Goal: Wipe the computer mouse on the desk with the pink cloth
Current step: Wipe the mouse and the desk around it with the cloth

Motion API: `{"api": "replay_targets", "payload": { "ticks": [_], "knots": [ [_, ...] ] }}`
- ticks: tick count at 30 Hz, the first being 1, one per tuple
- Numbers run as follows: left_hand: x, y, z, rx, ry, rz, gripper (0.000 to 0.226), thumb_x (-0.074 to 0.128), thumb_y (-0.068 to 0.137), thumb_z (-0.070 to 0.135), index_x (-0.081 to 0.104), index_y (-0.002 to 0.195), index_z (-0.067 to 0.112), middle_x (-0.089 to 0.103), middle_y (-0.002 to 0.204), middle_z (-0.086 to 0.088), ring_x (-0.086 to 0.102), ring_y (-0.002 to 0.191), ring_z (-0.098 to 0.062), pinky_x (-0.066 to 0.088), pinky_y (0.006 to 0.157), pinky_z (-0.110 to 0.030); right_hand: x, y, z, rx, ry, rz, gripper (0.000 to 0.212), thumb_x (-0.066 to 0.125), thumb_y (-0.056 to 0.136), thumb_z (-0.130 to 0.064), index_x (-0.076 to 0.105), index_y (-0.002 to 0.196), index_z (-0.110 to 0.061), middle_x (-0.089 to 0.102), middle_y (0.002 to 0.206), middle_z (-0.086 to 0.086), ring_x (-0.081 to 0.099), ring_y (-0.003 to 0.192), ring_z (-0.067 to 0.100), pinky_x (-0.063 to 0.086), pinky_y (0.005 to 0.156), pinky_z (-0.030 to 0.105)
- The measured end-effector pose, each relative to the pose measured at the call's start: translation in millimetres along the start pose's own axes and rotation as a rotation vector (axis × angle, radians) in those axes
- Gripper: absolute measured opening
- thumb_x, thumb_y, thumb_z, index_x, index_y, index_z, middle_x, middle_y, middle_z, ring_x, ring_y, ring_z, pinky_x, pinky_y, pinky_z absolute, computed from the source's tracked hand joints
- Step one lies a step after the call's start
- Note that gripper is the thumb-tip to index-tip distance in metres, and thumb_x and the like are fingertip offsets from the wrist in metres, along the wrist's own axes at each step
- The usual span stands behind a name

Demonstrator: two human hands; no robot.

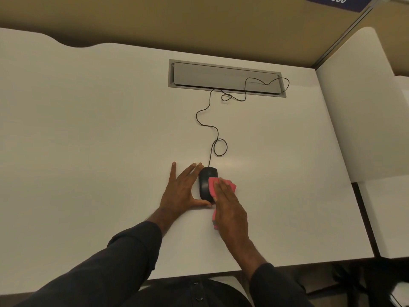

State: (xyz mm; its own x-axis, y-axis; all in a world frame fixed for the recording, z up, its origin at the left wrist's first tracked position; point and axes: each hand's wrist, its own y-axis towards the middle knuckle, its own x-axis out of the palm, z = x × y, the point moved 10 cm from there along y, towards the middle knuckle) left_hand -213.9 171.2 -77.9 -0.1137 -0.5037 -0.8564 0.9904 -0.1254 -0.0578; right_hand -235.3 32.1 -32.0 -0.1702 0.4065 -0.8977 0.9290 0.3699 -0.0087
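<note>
Mouse [207, 183] lies on white desk [88, 140], near its front edge. Left hand [184, 189] flat on desk, fingers straight and spread, index and thumb touching mouse's left side. Right hand [230, 209] flat, fingers straight, pressing pink cloth [213, 185] onto mouse's right side. Cord [204, 109] runs back from mouse to grey cable hatch [221, 76]. Tan partition [177, 23] behind hatch.

White desk [88, 134] fills most of the frame, wavy far edge at upper left. Grey cable hatch [225, 77] recessed upper centre. Black mouse [205, 182] sits lower centre, its cable [199, 116] looping up to the hatch. Left hand [180, 191] flat on the desk just left of the mouse. Pink cloth [213, 189] lies over the mouse's right side and onto the desk.
</note>
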Motion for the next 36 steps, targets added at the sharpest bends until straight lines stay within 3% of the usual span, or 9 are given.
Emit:
{"api": "replay_targets", "payload": {
  "ticks": [4,11,16,19,21,25,27,32,36],
  "knots": [
    [0.0,0.9,-0.1,-0.006,-0.004,0.0,0.125,0.039,0.063,0.099,0.018,0.157,0.019,0.034,0.16,-0.002,0.028,0.149,-0.016,0.001,0.12,-0.064,-1.1,29.7,6.1,0.092,-0.022,-0.012,0.094,0.086,0.064,0.002,0.041,0.146,-0.006,0.044,0.15,0.009,0.039,0.139,0.025,0.031,0.11,0.033],
    [4.1,1.2,-1.5,-0.018,0.007,-0.016,0.125,0.034,0.063,0.101,0.016,0.157,0.021,0.031,0.161,-0.002,0.025,0.15,-0.016,-0.001,0.12,-0.063,7.1,58.6,4.2,0.095,-0.031,-0.116,0.085,0.072,0.084,-0.006,0.024,0.154,-0.013,0.026,0.16,0.003,0.022,0.148,0.021,0.011,0.118,0.029],
    [0.8,-0.4,0.4,0.003,-0.003,0.007,0.123,0.035,0.064,0.1,0.017,0.157,0.02,0.034,0.159,-0.002,0.028,0.149,-0.017,0.001,0.119,-0.066,-0.8,19.9,-7.8,0.01,0.01,0.013,0.082,0.082,0.071,0.004,0.043,0.143,0.0,0.045,0.149,0.014,0.042,0.137,0.031,0.036,0.11,0.042],
    [0.7,-0.7,0.1,-0.005,-0.003,0.006,0.124,0.032,0.064,0.101,0.017,0.157,0.02,0.033,0.16,-0.002,0.026,0.149,-0.016,-0.001,0.119,-0.065,6.0,-4.6,-9.0,-0.011,-0.001,0.014,0.077,0.087,0.066,0.001,0.053,0.134,0.006,0.053,0.14,0.02,0.051,0.129,0.035,0.026,0.113,0.032],
    [0.3,-0.2,-0.1,-0.009,-0.006,0.009,0.125,0.032,0.063,0.101,0.017,0.157,0.02,0.033,0.16,-0.001,0.026,0.149,-0.016,0.0,0.119,-0.065,7.7,-11.5,-6.6,0.009,-0.009,0.019,0.079,0.089,0.063,-0.001,0.053,0.134,0.007,0.053,0.14,0.021,0.052,0.128,0.036,0.007,0.116,0.02],
    [-4.5,-1.0,1.7,0.011,-0.025,0.042,0.124,0.037,0.063,0.1,0.023,0.156,0.019,0.038,0.157,-0.001,0.03,0.148,-0.015,0.002,0.119,-0.066,-1.1,1.0,-9.5,0.029,0.018,0.061,0.086,0.086,0.063,0.007,0.048,0.139,0.0,0.051,0.144,0.015,0.049,0.131,0.032,0.045,0.105,0.041],
    [-5.3,-1.2,2.1,0.01,-0.015,0.042,0.123,0.039,0.064,0.099,0.022,0.156,0.019,0.037,0.158,0.0,0.029,0.148,-0.014,0.003,0.119,-0.066,-4.9,15.6,-4.7,0.107,0.041,0.046,0.094,0.084,0.059,0.012,0.044,0.143,-0.002,0.049,0.146,0.014,0.048,0.133,0.031,0.052,0.097,0.047],
    [-1.3,-0.3,0.0,-0.012,0.005,0.015,0.123,0.04,0.064,0.099,0.021,0.157,0.02,0.035,0.159,0.0,0.028,0.149,-0.015,0.001,0.119,-0.065,2.2,60.0,3.2,0.15,-0.047,-0.077,0.072,0.071,0.084,-0.006,0.04,0.149,-0.016,0.041,0.153,0.004,0.034,0.144,0.023,0.03,0.117,0.038],
    [-0.1,-0.9,-0.2,0.0,0.02,0.019,0.122,0.043,0.066,0.097,0.022,0.156,0.018,0.035,0.159,-0.001,0.028,0.148,-0.015,0.002,0.119,-0.065,5.5,70.0,5.1,0.115,-0.059,-0.143,0.068,0.063,0.092,-0.012,0.032,0.152,-0.02,0.032,0.158,0.001,0.027,0.147,0.02,0.026,0.12,0.038]
  ]
}}
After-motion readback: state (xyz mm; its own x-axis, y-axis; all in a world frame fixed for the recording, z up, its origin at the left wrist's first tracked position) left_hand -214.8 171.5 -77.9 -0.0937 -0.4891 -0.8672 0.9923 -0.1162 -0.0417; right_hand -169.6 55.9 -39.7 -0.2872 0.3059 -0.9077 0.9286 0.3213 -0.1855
